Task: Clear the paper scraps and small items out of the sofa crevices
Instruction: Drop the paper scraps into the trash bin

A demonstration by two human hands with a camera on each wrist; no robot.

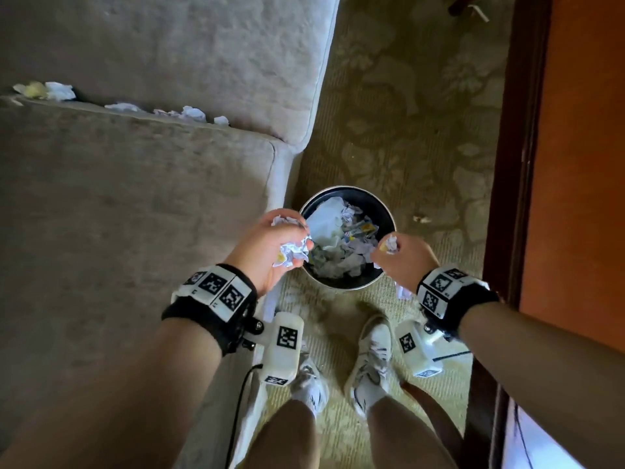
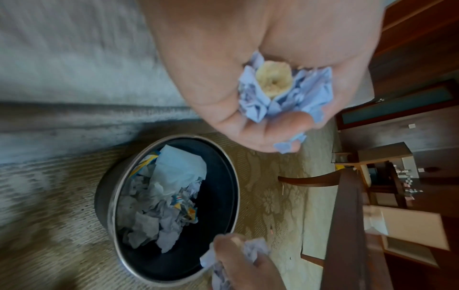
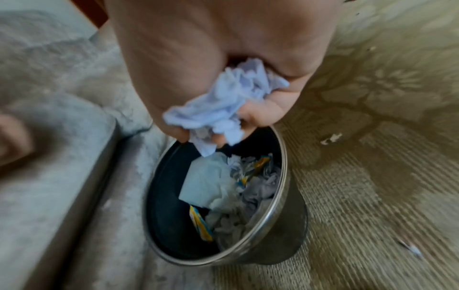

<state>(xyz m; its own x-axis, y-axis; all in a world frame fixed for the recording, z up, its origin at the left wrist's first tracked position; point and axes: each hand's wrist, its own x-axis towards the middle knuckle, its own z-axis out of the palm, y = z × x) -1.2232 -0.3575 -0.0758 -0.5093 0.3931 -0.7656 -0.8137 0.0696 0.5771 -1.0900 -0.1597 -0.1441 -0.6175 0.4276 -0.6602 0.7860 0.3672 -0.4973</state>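
Note:
My left hand grips a wad of crumpled white paper scraps over the left rim of a round black bin. In the left wrist view the wad wraps a yellowish crumb. At the bin's right rim my right hand grips a smaller wad, seen hanging from the fingers in the right wrist view. The bin holds several crumpled papers and wrappers. More scraps and a yellowish bit lie along the sofa crevice.
The beige sofa seat fills the left; the bin stands on patterned carpet against its corner. A small scrap lies on the carpet right of the bin. A dark wooden door frame borders the right. My shoes stand below the bin.

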